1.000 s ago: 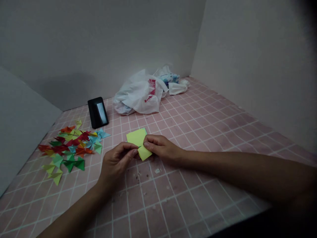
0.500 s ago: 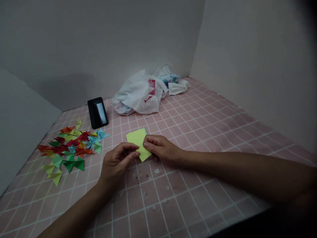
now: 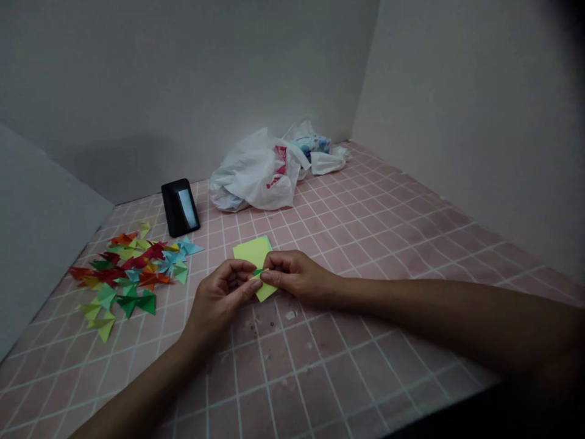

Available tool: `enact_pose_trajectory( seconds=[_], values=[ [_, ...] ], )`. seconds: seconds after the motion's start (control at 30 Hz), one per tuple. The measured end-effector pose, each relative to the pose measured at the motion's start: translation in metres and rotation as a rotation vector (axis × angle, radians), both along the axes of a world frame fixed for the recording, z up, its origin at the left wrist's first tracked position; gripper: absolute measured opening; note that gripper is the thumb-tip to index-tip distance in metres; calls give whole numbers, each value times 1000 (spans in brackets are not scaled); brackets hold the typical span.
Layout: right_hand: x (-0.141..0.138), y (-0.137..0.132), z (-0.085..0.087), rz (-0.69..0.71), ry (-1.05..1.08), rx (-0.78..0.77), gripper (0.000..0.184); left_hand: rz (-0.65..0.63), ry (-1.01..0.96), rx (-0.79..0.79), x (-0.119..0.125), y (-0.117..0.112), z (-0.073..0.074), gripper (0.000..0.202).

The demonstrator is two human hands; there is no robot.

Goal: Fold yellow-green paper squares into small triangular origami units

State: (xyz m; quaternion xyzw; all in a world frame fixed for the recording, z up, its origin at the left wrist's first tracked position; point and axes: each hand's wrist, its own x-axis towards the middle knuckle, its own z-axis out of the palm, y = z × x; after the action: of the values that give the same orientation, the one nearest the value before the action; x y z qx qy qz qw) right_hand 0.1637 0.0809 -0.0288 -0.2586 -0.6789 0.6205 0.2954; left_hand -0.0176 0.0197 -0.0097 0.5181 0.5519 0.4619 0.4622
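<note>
A sheet of yellow-green origami paper (image 3: 252, 251) is held just above the pink tiled surface (image 3: 347, 360), with its lower corner (image 3: 266, 293) showing below my fingers. My left hand (image 3: 222, 294) and my right hand (image 3: 295, 275) pinch it from either side, fingertips nearly meeting. A small dark green paper edge (image 3: 259, 272) shows between them. Its shape is mostly hidden by my fingers. To the left of my left hand lies a loose pile of folded paper triangles (image 3: 128, 275) in several colours.
A black phone (image 3: 180, 208) leans upright at the back, near a crumpled white plastic bag (image 3: 253, 174) and a white packet (image 3: 326, 160). Grey walls (image 3: 457, 110) bound the back and right. Small paper scraps (image 3: 290, 315) lie below my hands.
My hands have drawn closer together over the middle of the yellow-green paper. My fingers now cover more of it, and a green edge shows between them.
</note>
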Motion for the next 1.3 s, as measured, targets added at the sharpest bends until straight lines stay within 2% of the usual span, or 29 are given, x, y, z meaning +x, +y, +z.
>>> enact_pose_trajectory(
  seconds=[0.1,0.2,0.4,0.57,0.7,0.8,0.97,1.13,1.3],
  values=[
    [0,0,1,10,-10,-9,24,-12,30,-64,0,0,0,16],
    [1,0,2,48,-37,-11,30,28,26,-83,0,-2,0,20],
    [2,-4,5,14,-128,132,35,41,4,-115,1,-2,1,27],
    [1,-5,4,-86,-135,163,35,-17,-58,-116,4,1,-2,28],
    [0,-7,2,-115,-107,173,38,-100,-15,-136,5,1,-7,29],
    [-1,-9,0,-88,-74,129,36,-113,-20,-135,4,0,-8,30],
    [-1,-10,-3,-25,7,-77,24,-135,79,-131,2,-4,-2,27],
    [0,-10,-2,-57,-30,-57,30,-131,64,-57,2,-3,-1,32],
    [0,-12,-2,18,-50,-59,35,-51,92,-15,1,-3,-2,33]
  ],
)
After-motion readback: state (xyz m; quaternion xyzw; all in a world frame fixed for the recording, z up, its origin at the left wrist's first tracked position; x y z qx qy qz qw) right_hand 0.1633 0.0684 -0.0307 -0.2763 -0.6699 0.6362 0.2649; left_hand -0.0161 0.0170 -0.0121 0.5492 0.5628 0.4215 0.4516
